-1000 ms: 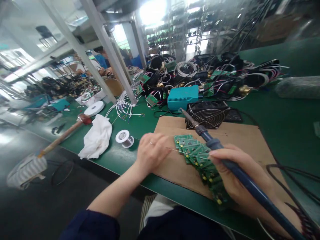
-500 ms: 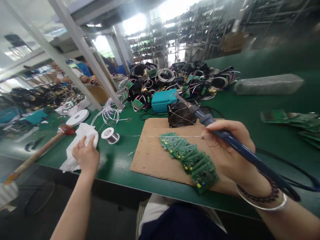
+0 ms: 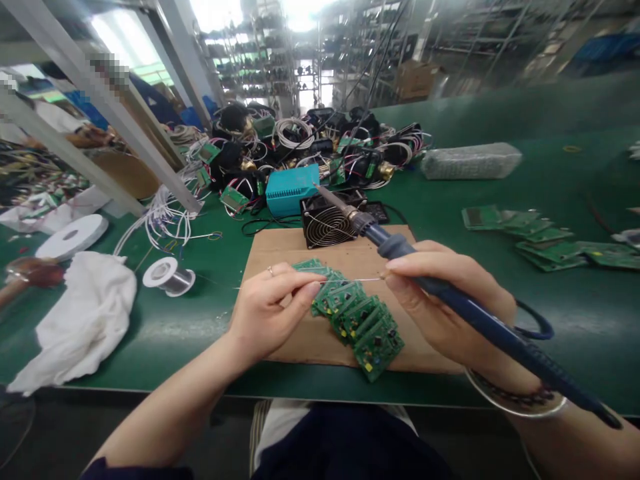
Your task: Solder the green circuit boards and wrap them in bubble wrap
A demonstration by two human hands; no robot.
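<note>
While our left hand (image 3: 265,313), at the centre of the frame, pinches a thin wire (image 3: 350,281) between thumb and forefinger, our right hand (image 3: 440,333), right of centre, grasps the soldering iron (image 3: 473,317), its fingertips at the wire's right end. Between and below our hands, the green circuit boards (image 3: 357,310) lie overlapping in a slanting row on the brown cardboard (image 3: 275,250). Left of centre we see a spool (image 3: 161,273) near the white cloth (image 3: 87,320), and at upper centre a black fan (image 3: 327,227).
</note>
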